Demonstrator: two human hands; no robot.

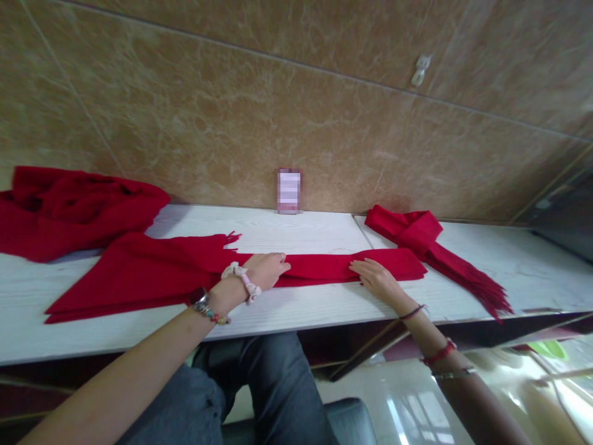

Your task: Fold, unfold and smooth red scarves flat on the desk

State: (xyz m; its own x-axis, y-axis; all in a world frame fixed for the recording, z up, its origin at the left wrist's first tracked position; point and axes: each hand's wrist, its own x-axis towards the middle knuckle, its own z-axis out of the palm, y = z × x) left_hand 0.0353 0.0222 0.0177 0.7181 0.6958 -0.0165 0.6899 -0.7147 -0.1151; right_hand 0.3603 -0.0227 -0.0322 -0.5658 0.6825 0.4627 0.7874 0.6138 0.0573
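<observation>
A long red scarf [319, 269] lies along the white table in front of me. Its right part is folded into a narrow band, while the left part spreads wider with a fringe at its upper corner. My left hand [269, 271] is closed, its curled fingers gripping the band near its middle. Farther right, my right hand [377, 279] rests on the band with its fingers stretched out flat. Beyond it, a second red scarf [407, 230] lies looped over itself, its fringed end toward the table's front edge.
A heap of red cloth [78, 210] sits at the far left. Against the marbled wall [208, 111] stands a small blurred card or phone [290, 191]. The white tabletop [259, 228] ends just before my knees, and a dark object [565, 204] is at the right.
</observation>
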